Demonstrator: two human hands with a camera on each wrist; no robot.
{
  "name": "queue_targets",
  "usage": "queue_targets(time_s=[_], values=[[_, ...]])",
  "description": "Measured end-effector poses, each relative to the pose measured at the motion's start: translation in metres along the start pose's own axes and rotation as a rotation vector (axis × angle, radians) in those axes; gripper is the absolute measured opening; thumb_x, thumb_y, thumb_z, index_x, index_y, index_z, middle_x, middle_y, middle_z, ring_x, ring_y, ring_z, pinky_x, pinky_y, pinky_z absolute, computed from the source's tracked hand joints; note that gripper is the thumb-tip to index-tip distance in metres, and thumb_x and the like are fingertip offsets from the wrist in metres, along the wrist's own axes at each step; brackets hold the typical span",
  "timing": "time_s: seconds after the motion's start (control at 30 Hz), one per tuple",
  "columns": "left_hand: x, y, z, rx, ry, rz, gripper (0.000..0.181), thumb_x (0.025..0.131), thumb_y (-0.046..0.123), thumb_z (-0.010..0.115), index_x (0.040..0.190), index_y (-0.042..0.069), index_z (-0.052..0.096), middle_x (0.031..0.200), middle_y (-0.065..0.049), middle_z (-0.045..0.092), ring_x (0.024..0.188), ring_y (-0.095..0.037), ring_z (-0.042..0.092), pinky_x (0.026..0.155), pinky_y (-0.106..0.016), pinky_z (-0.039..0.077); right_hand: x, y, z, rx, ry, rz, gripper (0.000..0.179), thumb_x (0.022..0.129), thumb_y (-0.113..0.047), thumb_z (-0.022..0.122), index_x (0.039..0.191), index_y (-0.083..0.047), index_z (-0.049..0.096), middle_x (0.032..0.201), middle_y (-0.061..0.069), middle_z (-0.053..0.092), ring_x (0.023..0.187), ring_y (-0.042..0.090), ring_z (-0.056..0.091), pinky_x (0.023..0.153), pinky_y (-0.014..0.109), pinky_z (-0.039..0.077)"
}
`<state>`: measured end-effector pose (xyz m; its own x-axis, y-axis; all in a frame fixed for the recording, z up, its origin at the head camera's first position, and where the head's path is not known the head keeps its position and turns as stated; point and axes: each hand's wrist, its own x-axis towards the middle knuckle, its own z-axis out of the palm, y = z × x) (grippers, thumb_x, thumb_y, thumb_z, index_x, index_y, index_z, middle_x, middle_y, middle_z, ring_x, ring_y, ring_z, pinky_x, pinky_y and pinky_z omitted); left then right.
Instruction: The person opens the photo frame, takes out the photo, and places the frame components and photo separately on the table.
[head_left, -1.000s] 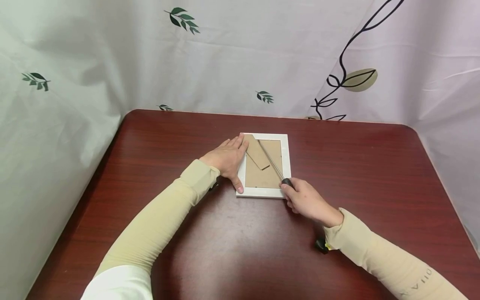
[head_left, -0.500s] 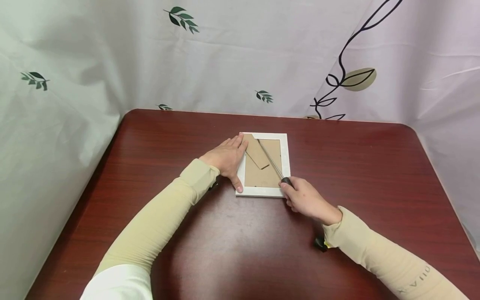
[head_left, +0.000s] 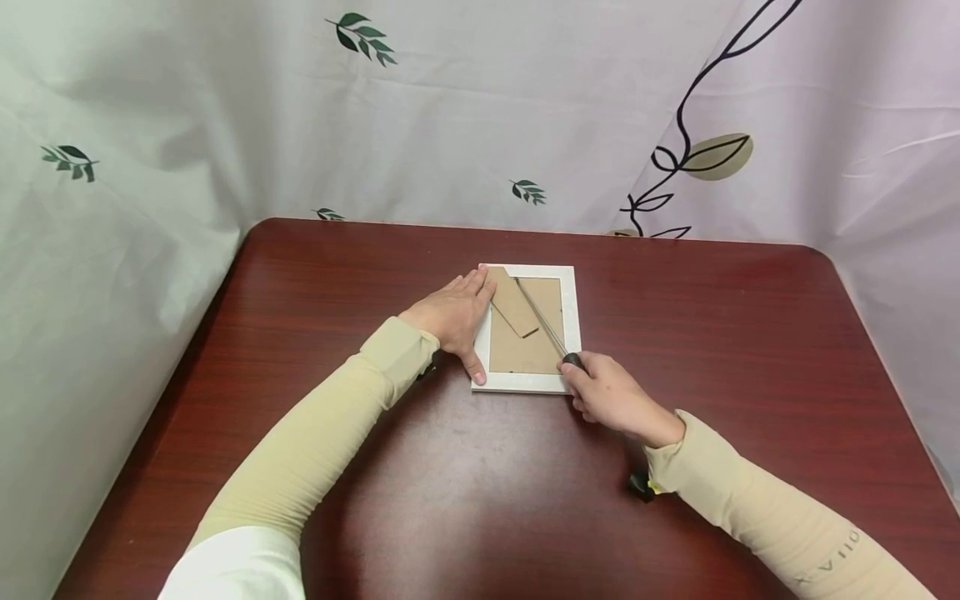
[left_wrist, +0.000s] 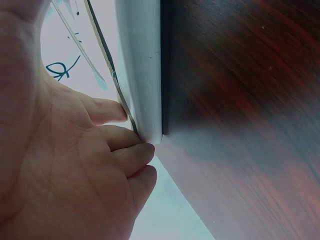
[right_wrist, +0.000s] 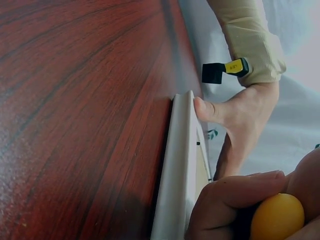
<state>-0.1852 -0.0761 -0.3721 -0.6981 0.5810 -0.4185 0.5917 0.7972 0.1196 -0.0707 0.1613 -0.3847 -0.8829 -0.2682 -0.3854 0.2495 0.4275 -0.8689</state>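
Observation:
A white picture frame (head_left: 525, 382) lies back side up on the table, showing its brown backing board (head_left: 525, 356) and the stand flap (head_left: 512, 310). My left hand (head_left: 453, 318) rests along the frame's left side, fingers extended over the far left corner and thumb on the near left corner. My right hand (head_left: 618, 398) grips a screwdriver (head_left: 542, 320) by its dark handle, above the frame's near right corner. The shaft slants away to the left, its tip near the board's far edge beside the flap. In the right wrist view the handle's yellow end (right_wrist: 278, 218) shows.
The dark red wooden table (head_left: 465, 492) reaches around the frame on all sides. Behind it and at both sides hangs a pale curtain (head_left: 450, 117) with leaf prints. A small black and yellow wrist device (right_wrist: 226, 69) sits at the left cuff.

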Motion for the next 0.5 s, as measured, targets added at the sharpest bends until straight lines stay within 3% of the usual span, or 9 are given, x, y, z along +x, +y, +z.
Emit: queue_targets(time_s=[0.5], values=[[-0.0006,0.0008,-0.0007,0.004,0.01,0.003,0.157,0.046,0.071,0.089,0.157,-0.008,0.01,0.163,-0.031,-0.004,0.153,-0.037,0.002,0.124,-0.042,0.009,0.0023,-0.0023,0.0005,0.025,0.0,0.014,0.03,0.108,-0.017,0.042,0.084,0.0,0.048,0.065,0.003,0.045,0.05,0.011,0.039,0.043,0.022,0.037]])
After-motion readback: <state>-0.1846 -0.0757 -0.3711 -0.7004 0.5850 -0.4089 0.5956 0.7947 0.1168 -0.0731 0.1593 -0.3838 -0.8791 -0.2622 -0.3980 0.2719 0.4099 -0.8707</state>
